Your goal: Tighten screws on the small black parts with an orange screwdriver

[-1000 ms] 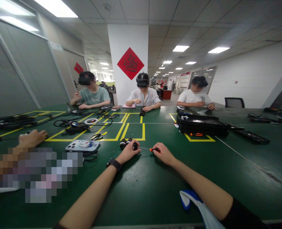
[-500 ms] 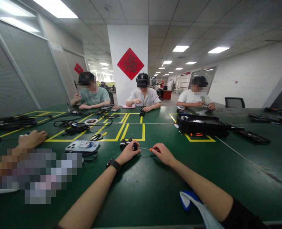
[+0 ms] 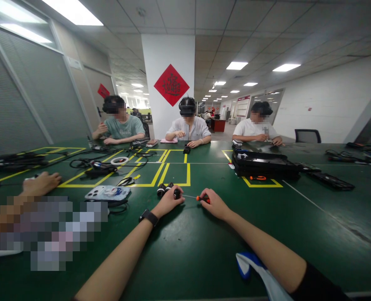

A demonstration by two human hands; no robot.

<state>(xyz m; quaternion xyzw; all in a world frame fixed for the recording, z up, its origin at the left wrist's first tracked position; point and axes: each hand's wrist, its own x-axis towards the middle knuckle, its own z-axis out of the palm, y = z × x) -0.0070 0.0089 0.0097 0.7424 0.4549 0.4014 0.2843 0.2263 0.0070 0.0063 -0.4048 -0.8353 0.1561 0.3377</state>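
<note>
My left hand [image 3: 169, 200], below a black wristwatch, is closed around a small black rounded part [image 3: 177, 193] whose kind I cannot make out. Several black-and-white pieces [image 3: 164, 189] lie just beyond its knuckles. My right hand [image 3: 214, 203] grips an orange-and-black screwdriver [image 3: 200, 198] by its handle. The thin metal shaft points left, toward the black part; its tip is at or near my left fingers, and I cannot tell whether it touches. Both hands are low over the green table [image 3: 185, 259].
A phone [image 3: 108, 192] and cables lie left, beside a co-worker's hand [image 3: 44, 183]. Right of centre is a black tray [image 3: 263, 163] with an orange-handled tool [image 3: 257, 178] before it. A blue-and-white cloth [image 3: 257, 267] is by my right forearm. Three people sit opposite.
The fingers of my right hand have shifted slightly on the screwdriver handle, showing more of its black part. My left hand stays in place, and the view has moved very slightly.
</note>
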